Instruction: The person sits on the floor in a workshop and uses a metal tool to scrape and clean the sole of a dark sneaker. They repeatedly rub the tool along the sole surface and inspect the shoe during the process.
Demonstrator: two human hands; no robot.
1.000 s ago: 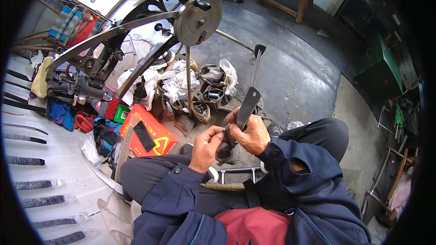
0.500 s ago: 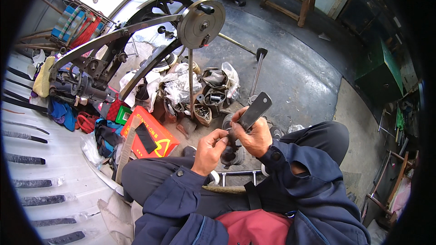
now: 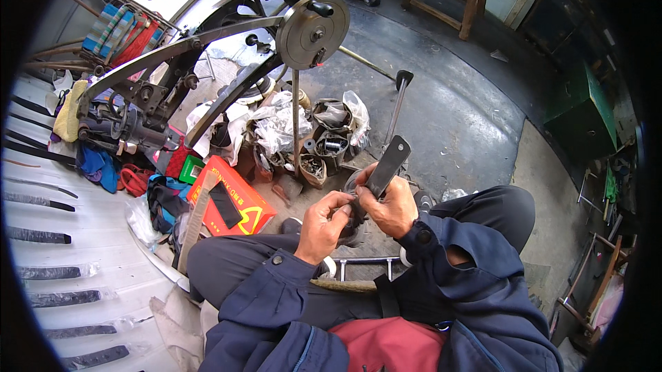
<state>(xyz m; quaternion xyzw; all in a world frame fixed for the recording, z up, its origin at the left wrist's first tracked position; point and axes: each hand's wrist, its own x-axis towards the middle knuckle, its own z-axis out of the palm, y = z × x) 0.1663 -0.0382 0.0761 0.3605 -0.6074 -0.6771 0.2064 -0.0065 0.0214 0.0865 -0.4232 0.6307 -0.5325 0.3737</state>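
Black and flat, with a small hole near its rounded outer end, a strip (image 3: 389, 162) slants up and away from the right hand (image 3: 394, 212), whose fingers are closed around its lower part. Just beside it, the left hand (image 3: 321, 227) has thumb and forefinger drawn nearly together, the other fingers curled in; their tips come up to the strip's lower end, and I cannot tell whether they pinch anything there. Both hands are raised between the dark-trousered knees. To their left, an orange-red box (image 3: 249, 199) carries yellow lettering and characters along one side, with a bold yellow emblem near a corner, and a black slab (image 3: 225, 206) lies on its top. Just beyond the box, a green card (image 3: 191, 171) bears a pale square too small to make out. Farther off, white plastic bags (image 3: 276, 131) crowd near the metal post of a hand-cranked machine (image 3: 296, 37)
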